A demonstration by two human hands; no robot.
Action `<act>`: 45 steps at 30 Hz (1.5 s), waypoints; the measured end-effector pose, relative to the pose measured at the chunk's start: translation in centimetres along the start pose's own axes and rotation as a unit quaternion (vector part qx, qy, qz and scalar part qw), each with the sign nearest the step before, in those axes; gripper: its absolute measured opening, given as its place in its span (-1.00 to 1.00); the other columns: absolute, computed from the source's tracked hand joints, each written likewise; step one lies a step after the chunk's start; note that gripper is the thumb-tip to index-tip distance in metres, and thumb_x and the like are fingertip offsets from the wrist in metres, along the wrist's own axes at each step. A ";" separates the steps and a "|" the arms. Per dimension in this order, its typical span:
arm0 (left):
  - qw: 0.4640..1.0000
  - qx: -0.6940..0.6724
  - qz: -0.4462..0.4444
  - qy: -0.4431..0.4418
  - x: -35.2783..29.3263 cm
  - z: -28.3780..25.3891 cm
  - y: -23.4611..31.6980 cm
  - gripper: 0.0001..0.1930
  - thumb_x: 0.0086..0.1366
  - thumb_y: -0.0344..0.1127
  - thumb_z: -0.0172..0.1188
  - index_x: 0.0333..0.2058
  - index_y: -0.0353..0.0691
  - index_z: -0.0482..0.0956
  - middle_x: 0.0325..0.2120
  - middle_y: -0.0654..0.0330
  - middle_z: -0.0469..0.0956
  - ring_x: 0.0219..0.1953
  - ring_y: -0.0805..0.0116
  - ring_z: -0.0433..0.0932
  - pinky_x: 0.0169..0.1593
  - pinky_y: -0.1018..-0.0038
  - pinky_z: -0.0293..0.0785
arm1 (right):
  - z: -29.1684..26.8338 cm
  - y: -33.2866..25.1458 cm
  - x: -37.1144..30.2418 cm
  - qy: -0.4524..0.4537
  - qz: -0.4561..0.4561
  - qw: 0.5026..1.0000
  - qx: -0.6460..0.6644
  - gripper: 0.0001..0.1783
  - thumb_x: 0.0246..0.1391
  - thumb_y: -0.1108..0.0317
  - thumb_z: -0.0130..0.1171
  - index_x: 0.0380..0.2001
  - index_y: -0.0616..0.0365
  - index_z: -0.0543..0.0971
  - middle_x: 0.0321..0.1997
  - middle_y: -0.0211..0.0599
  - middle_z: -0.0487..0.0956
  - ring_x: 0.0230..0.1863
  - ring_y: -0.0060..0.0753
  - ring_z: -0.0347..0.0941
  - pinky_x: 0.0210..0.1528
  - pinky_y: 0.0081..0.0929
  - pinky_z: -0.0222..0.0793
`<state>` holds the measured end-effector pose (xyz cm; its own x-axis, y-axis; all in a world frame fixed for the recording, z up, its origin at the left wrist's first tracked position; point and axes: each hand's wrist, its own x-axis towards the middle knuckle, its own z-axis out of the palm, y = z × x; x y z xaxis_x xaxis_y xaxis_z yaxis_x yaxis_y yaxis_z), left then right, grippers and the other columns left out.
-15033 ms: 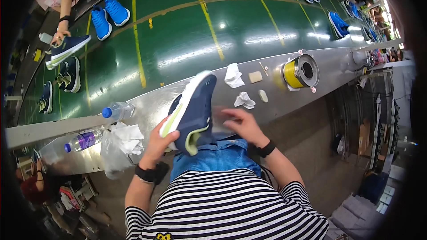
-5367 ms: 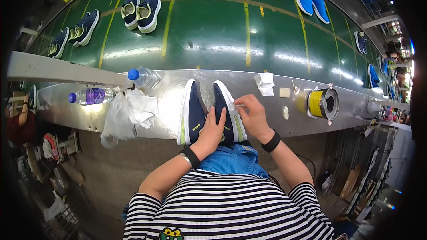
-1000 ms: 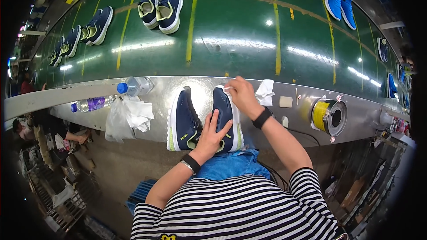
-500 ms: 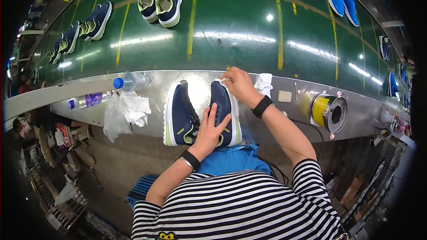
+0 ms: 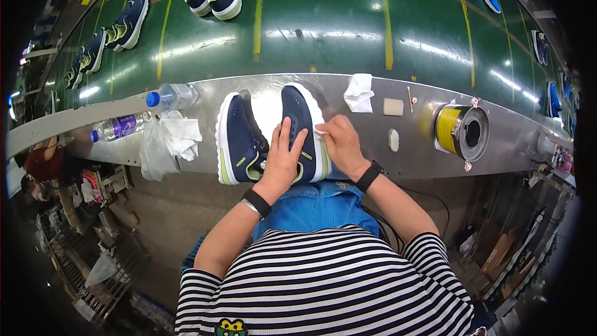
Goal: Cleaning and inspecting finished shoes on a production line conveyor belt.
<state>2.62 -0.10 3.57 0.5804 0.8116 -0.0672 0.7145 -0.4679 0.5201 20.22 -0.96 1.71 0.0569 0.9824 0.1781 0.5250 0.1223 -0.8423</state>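
Two navy sneakers with white soles and lime heel trim stand side by side, toes pointing away from me: the left sneaker (image 5: 237, 127) and the right sneaker (image 5: 298, 104). My left hand (image 5: 281, 165) lies on the right sneaker's upper, fingers stretched out and thumb spread apart. My right hand (image 5: 343, 146) is closed in a pinch on a small white cloth (image 5: 319, 129), which touches the outer side of that sneaker's sole. Most of the cloth is hidden by the fingers.
A crumpled white cloth (image 5: 359, 93), beige block (image 5: 393, 107), thin stick (image 5: 410, 99), white oval piece (image 5: 393, 140) and metal can (image 5: 461, 132) lie to the right. Bottles (image 5: 174, 98) and a plastic bag (image 5: 157, 149) are left. Beyond, a green belt (image 5: 311, 43) carries more shoes.
My right hand has moved from the right sneaker's toe down along its outer side, cloth still pinched. My left hand stays on the upper. The whole view has shifted slightly.
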 end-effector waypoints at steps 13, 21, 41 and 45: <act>0.997 0.065 0.014 0.027 0.0 0.4 0.6 -0.38 -0.09 -0.68 0.01 0.06 -0.21 0.33 0.15 -0.26 0.07 0.08 -0.30 0.18 0.11 0.10 0.26 | -1.6 -1.6 -8.6 -0.145 -0.037 0.986 0.071 -0.85 -0.16 0.60 0.10 -0.45 0.16 0.56 -0.47 -0.26 0.40 -0.40 -0.21 0.36 -0.35 -0.40 0.31; 0.997 0.072 0.023 0.030 0.3 0.6 1.2 -0.37 -0.09 -0.67 0.01 0.06 -0.20 0.33 0.14 -0.27 0.07 0.07 -0.31 0.18 0.10 0.09 0.27 | -0.1 -0.6 -3.6 0.020 0.118 0.981 0.150 -0.89 -0.09 0.58 0.11 -0.43 0.18 0.56 -0.43 -0.24 0.41 -0.45 -0.35 0.38 -0.40 -0.53 0.30; 0.993 -0.063 -0.092 -0.027 3.9 -5.0 -0.4 -0.43 0.04 -0.58 -0.10 0.11 -0.15 0.25 0.01 -0.42 0.22 -0.04 -0.33 0.35 0.02 0.10 0.36 | -5.3 -4.4 -5.6 0.121 0.183 0.918 0.329 -0.88 0.04 0.48 0.14 -0.31 0.21 0.51 -0.05 -0.31 0.40 -0.15 -0.56 0.38 -0.20 -0.66 0.33; 0.995 -0.027 -0.096 -0.022 3.8 -3.9 1.2 -0.40 0.00 -0.59 -0.07 0.12 -0.22 0.23 0.03 -0.46 0.17 -0.03 -0.36 0.33 0.05 0.12 0.32 | -1.1 -2.5 -5.3 0.079 0.205 0.946 0.237 -0.83 -0.07 0.42 0.21 -0.35 0.15 0.50 -0.14 -0.17 0.43 -0.15 -0.29 0.40 -0.12 -0.49 0.31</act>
<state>4.16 3.75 7.24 0.4533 0.8670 -0.2068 0.7922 -0.2855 0.5393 19.53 -6.66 3.44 0.3196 0.9319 -0.1714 -0.0067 -0.1787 -0.9839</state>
